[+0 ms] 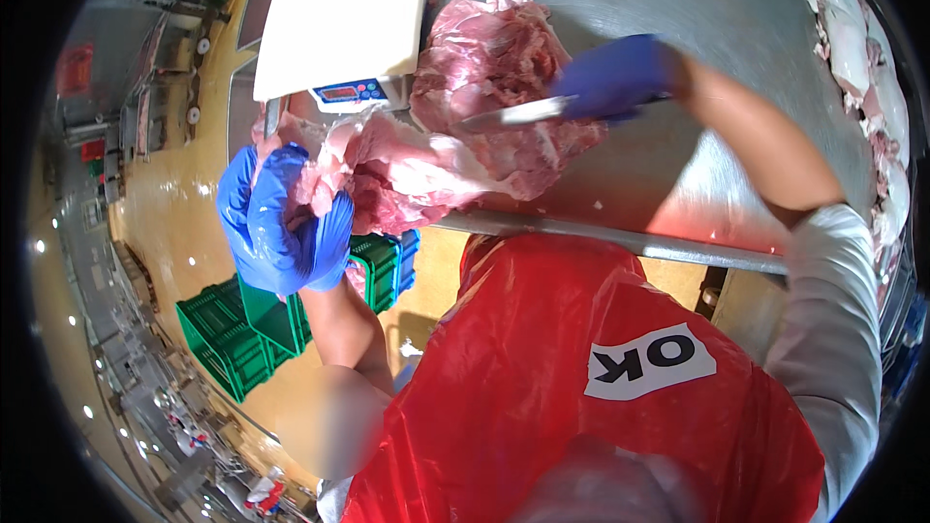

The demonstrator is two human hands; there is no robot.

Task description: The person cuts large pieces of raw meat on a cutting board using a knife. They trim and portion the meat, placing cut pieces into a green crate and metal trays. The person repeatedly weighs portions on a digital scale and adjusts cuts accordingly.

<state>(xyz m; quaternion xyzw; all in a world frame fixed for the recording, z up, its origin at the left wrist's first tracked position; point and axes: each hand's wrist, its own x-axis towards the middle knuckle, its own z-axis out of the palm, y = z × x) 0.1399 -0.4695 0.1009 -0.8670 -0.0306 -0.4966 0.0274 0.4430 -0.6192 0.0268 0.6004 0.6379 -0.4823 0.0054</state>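
My left hand (284,223), in a blue glove, is closed on the left end of a large pale-pink piece of raw meat (397,157). That piece lies over the near edge of the steel table. In my right hand (620,77), gloved in darker blue, is a knife (513,116) with its blade pointing left, over the meat. Behind the blade rises a heap of raw meat (484,48) with white fat and sinew. Whether the blade touches the meat, I cannot tell.
A scale (363,95) with a small display and a white board (344,15) on top stands behind my left hand. Green crates (218,329) sit on the floor below left. More meat pieces (852,48) line the table's far right. The steel table (697,0) has a raised near edge.
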